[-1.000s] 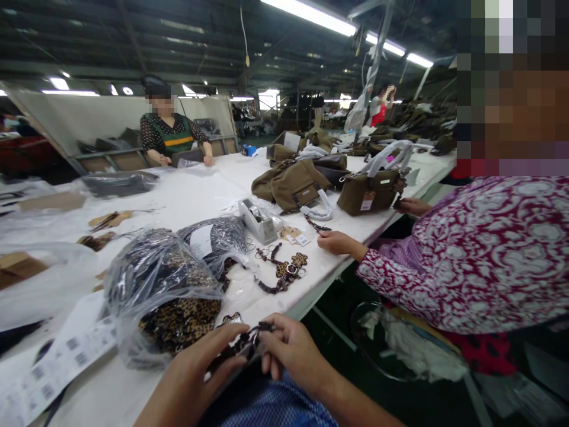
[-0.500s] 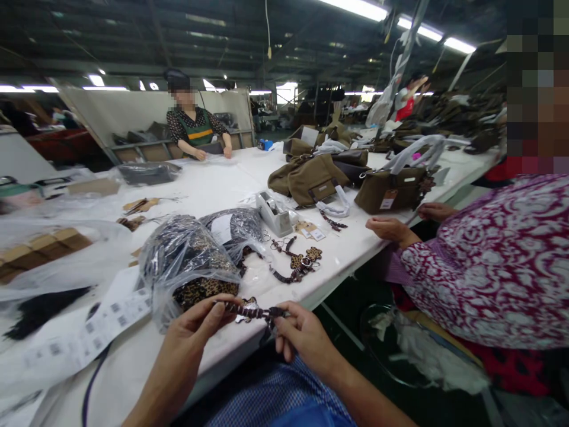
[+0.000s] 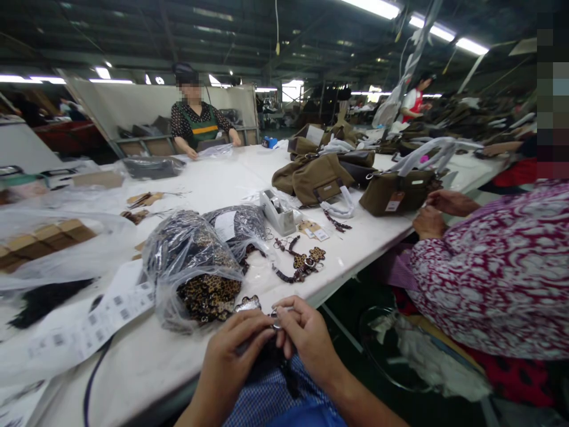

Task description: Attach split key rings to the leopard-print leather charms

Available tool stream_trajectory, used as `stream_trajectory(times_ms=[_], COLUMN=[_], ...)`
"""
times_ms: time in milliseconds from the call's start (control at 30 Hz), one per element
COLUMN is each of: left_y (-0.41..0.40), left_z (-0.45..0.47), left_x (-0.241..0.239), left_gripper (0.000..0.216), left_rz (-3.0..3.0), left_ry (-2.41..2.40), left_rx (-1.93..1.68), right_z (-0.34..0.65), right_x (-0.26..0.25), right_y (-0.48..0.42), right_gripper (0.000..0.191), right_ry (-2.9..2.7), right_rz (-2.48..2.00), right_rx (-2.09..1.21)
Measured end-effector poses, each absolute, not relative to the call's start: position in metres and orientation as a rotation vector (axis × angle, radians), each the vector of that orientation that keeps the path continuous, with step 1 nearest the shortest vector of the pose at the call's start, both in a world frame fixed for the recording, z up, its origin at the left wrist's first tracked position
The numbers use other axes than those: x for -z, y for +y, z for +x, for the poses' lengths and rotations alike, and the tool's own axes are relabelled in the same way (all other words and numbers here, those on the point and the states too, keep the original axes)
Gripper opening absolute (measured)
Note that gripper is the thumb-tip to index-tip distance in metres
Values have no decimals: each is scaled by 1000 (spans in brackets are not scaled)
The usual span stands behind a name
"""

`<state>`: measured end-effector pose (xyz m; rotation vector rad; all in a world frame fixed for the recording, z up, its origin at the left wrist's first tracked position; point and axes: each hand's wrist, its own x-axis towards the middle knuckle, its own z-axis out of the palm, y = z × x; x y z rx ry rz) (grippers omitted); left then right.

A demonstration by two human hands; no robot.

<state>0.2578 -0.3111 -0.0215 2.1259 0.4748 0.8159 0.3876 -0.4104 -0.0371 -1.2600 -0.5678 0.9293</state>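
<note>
Both hands meet above the table's front edge, over my lap. My left hand (image 3: 235, 353) is closed, fingertips pinching a dark beaded bag charm. My right hand (image 3: 304, 335) pinches the charm's metal ring (image 3: 276, 322) between thumb and fingers. Dark strands of the bag charm (image 3: 290, 379) hang below the hands, while most of it is hidden by the fingers. Just behind my left fingers shows a shiny flower-shaped piece (image 3: 248, 304); whether it is joined to the charm I cannot tell. More leopard-print flower charms (image 3: 306, 259) lie farther back on the table.
A clear plastic bag of leopard-print pieces (image 3: 195, 267) stands left of my hands. Behind are a grey tape dispenser (image 3: 278, 213) and brown handbags (image 3: 315, 178). A label sheet (image 3: 102, 320) lies at left. A co-worker in a patterned sleeve (image 3: 484, 279) sits close at right.
My hands have come closer together and a little lower; the charm, stretched between them before, now hangs down. The right-hand co-worker's hands have moved towards the handbag.
</note>
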Motion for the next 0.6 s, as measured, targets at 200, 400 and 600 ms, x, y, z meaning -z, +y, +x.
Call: stream_trajectory(times_ms=[200,400,600], left_y=[-308,-312,-318], left_z=[259,261,270], left_x=[26,31,36], left_gripper=[12,14,22], left_rz=[2120,1915,1568], left_ry=[426,643,731], left_rx=[-777,-752,-580], right_z=[386,380,379], right_x=[37,43,45], right_y=[-416,-420,-426], right_gripper=[36,38,32], right_ry=[-558,-618,-823], right_rz=[-1248,-1324,-1477], right_rx=[-1042,-920,-688])
